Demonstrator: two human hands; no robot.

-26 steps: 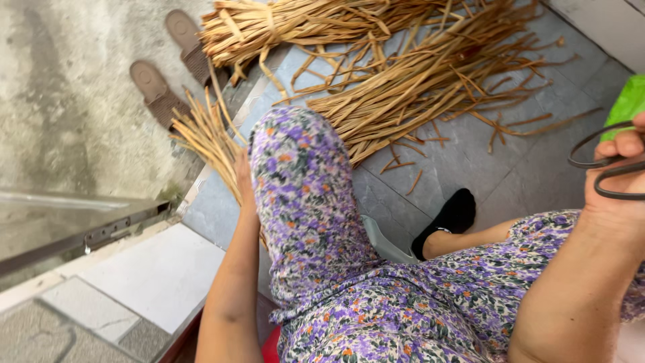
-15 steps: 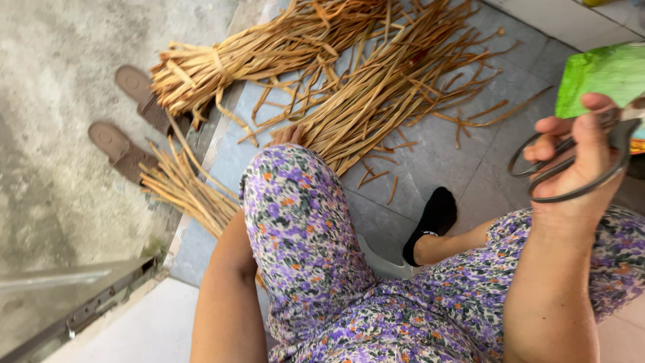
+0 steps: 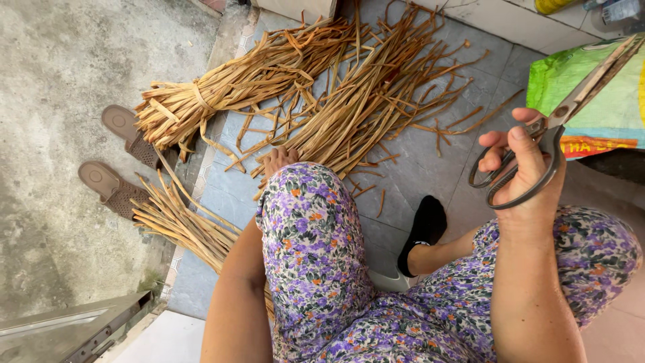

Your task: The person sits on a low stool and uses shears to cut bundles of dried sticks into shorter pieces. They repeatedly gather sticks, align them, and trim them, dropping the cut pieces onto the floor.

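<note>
My right hand [image 3: 521,168] is raised at the right, gripping a pair of large metal scissors [image 3: 561,114] by the dark loop handles, blades pointing up and right. My left hand [image 3: 279,161] reaches down past my floral-clad knee [image 3: 309,228]; only its fingertips show, resting on the near ends of a loose pile of dried tan straw strips [image 3: 376,101] spread on the grey tiled floor. I cannot tell whether the fingers grip a strip. A tied bundle of the same strips [image 3: 222,91] lies to the upper left.
Another straw bundle [image 3: 181,225] lies at the tile edge by my left arm. Two brown sandals [image 3: 114,168] sit on the concrete at the left. A green printed sack [image 3: 605,101] is at the right. My foot in a black sock [image 3: 423,228] rests on the tiles.
The view has shifted so more of the straw shows. My right hand with the scissors has come further into view. My left hand has moved from the near bundle forward to the loose pile.
</note>
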